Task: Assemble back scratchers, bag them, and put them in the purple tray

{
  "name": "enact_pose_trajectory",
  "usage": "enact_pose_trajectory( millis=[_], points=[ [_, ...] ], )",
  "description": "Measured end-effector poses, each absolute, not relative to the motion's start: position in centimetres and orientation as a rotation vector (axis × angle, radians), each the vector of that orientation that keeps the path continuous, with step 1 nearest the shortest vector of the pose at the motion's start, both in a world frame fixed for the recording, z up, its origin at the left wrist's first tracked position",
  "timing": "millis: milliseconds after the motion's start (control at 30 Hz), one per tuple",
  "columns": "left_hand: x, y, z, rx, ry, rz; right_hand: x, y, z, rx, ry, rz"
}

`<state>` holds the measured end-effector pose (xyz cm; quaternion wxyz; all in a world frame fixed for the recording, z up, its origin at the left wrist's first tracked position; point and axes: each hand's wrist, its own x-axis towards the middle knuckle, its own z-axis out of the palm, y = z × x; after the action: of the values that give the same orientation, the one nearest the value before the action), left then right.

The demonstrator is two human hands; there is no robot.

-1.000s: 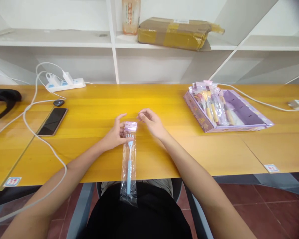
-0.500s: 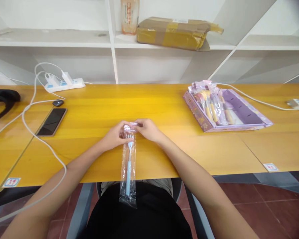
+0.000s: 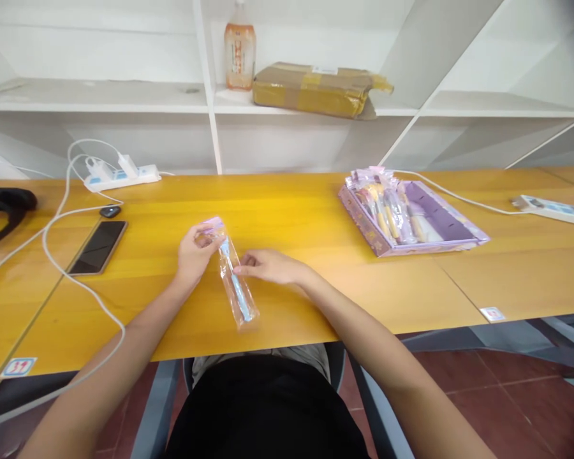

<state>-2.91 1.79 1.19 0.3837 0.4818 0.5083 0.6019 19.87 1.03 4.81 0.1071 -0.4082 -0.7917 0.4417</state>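
A clear plastic bag (image 3: 238, 290) with a light blue-handled utensil (image 3: 240, 297) inside lies slantwise over the yellow table (image 3: 287, 204). My left hand (image 3: 196, 252) pinches the bag near its purple top edge. Close to the middle of the bag, on its right side, is my right hand (image 3: 268, 264), its fingers curled and the thumb at the bag's edge; whether it grips the plastic cannot be made out. The purple box (image 3: 387, 247) at the right holds several bagged utensils (image 3: 392, 213) with yellowish and purple handles.
On the left are a phone (image 3: 98, 247), a small black object (image 3: 110, 211), a power strip (image 3: 124, 178) and loose white cables. Another power strip (image 3: 555, 209) sits far right. The shelf behind bears a bottle (image 3: 240, 57) and a taped parcel (image 3: 313, 89).
The bag has moved up and left, its lower end now over the table instead of my lap. My right hand has left the bag's top and come down beside its middle. The view has shifted.
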Motion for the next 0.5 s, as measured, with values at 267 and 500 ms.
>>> enact_pose_trajectory(
  millis=[267, 500],
  points=[
    [-2.1, 0.9, 1.9, 1.124, 1.041, 1.462, 22.8, -1.1, 5.7, -1.339, -2.308, 0.854],
    [-1.5, 0.5, 0.7, 1.156, 1.126, 1.251, 41.6, 5.4, 9.5, -2.037, -1.746, -0.280]
  ],
)
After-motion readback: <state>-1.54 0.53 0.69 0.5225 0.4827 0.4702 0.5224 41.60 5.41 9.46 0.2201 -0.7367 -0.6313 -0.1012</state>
